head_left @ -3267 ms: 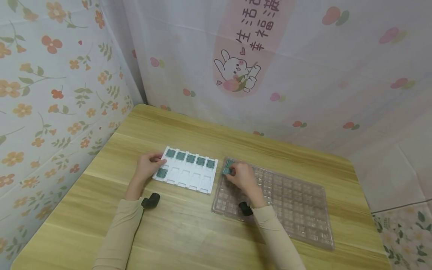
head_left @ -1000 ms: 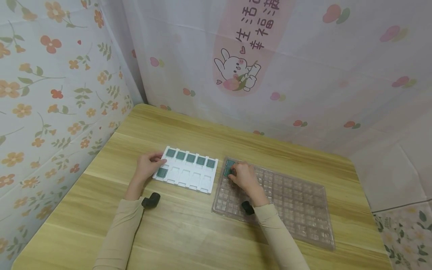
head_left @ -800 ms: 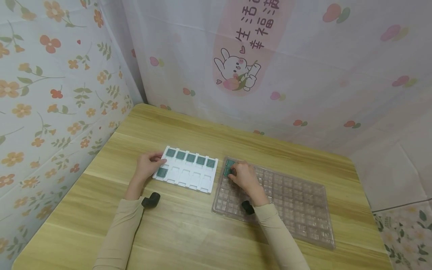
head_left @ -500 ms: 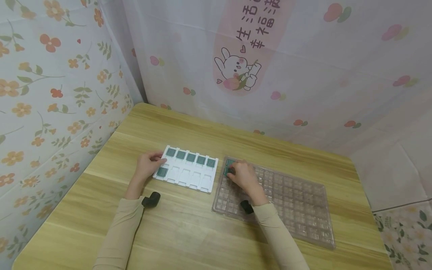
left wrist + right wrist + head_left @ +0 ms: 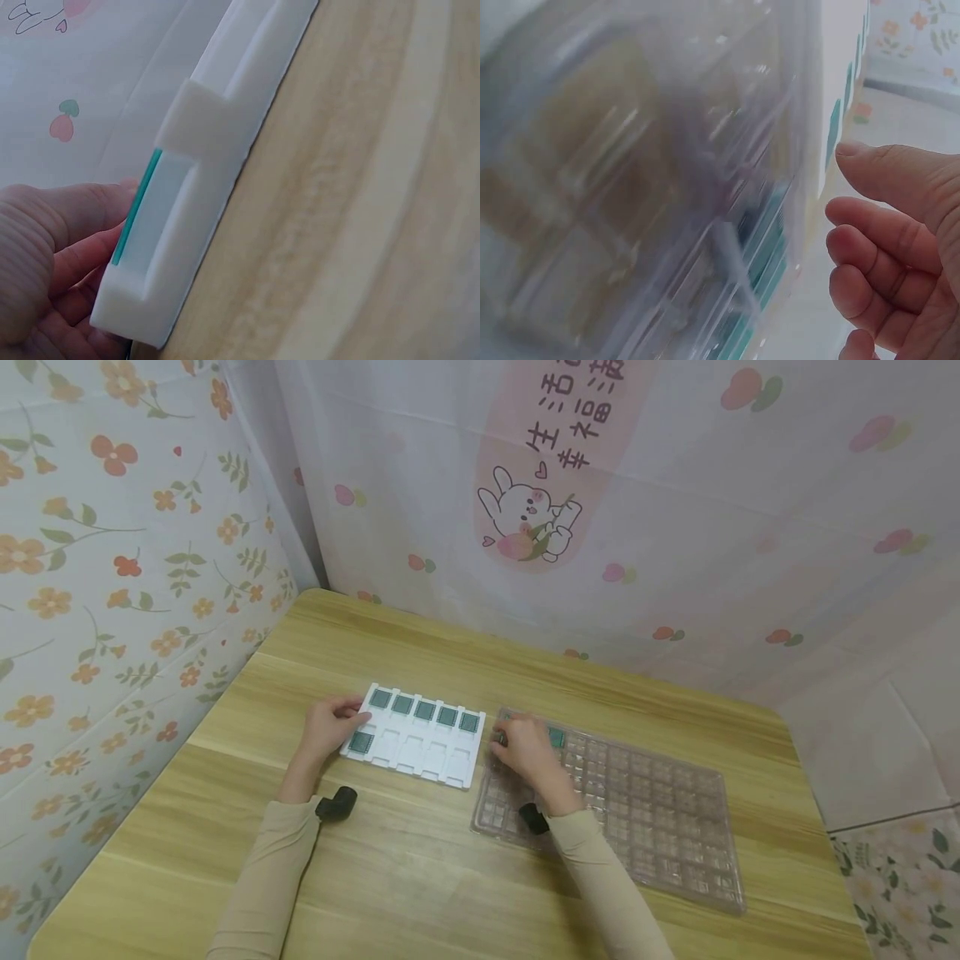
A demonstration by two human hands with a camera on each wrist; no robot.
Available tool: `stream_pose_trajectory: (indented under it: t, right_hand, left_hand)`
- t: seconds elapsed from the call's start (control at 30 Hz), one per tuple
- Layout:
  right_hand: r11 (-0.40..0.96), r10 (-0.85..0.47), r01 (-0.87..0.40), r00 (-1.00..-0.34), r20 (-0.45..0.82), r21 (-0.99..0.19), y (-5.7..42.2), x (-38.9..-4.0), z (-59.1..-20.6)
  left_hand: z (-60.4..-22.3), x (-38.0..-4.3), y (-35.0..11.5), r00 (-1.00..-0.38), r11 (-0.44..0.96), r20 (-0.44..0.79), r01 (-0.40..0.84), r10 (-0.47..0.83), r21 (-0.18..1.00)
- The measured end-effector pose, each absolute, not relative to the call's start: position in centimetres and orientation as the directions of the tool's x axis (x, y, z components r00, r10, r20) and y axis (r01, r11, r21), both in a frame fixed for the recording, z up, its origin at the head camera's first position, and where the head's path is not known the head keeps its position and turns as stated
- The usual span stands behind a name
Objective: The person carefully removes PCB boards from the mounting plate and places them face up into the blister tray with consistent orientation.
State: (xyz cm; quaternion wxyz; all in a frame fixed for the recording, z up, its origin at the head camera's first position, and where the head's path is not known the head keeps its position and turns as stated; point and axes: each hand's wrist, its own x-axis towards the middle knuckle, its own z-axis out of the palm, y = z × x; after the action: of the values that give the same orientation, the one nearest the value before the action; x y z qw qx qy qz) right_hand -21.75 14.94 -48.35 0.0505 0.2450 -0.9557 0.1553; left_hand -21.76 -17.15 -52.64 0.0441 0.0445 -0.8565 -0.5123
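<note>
Six thin green squares (image 5: 424, 711) lie in the white tray (image 5: 411, 762), five filling the far row and one at the left of the near row; the remaining near-row compartments hold none. Another green square (image 5: 556, 737) shows in the clear tray (image 5: 675, 827), just beyond the right hand (image 5: 527, 750), with more partly hidden beside it. The right wrist view is blurred, so I can't fairly count those.

The left hand (image 5: 330, 727) pinches the left end of the white tray between thumb and fingers. The right hand hangs over the far-left corner of the clear tray, its fingers loosely curled, thumb apart, nothing between them.

The left hand's one-ended hold is perhaps the main risk: a tug or lift there could tilt the white tray and slide the squares out of their shallow seats. The clear tray has no hand gripping it, so a push could make it skid. Careless right fingers could flick a neighbouring square askew, and the black mount (image 5: 533, 818) at that wrist may catch the ribbed compartments.

Both trays rest on a wood-grained worktop (image 5: 390, 877) with rounded corners. Behind hangs a pale cloth (image 5: 675, 527) printed with a rabbit and lettering; a flowered cloth (image 5: 157, 602) covers the left side.
</note>
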Motion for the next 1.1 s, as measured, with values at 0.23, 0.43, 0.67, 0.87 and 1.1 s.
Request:
stream_pose_trajectory:
  t: [0.23, 0.43, 0.67, 0.87, 1.1]
  right_hand:
    - [0.81, -0.476, -0.513, -0.858, 0.193, -0.284, 13.7, -21.8, -48.0]
    - [0.788, -0.501, -0.545, -0.838, 0.216, -0.286, 13.0, -21.9, -47.8]
    - [0.778, -0.519, -0.564, -0.826, 0.221, -0.278, 12.2, -21.9, -47.4]
    - [0.775, -0.534, -0.576, -0.817, 0.218, -0.261, 11.5, -21.9, -47.3]
    - [0.761, -0.546, -0.591, -0.806, 0.227, -0.266, 10.6, -21.9, -47.2]
  left_hand:
    - [-52.5, -21.7, -17.0, -0.992, 0.48, 0.024, -0.038, -0.122, 0.877]
    - [-52.5, -21.7, -17.0, -0.992, 0.478, 0.013, -0.05, -0.128, 0.877]
    - [-52.5, -21.6, -17.0, -0.991, 0.472, -0.007, -0.071, -0.135, 0.879]
    - [-52.6, -21.7, -17.1, -0.991, 0.457, 0.0, -0.062, -0.133, 0.887]
    - [-52.7, -21.8, -17.1, -0.992, 0.466, 0.008, -0.053, -0.129, 0.883]
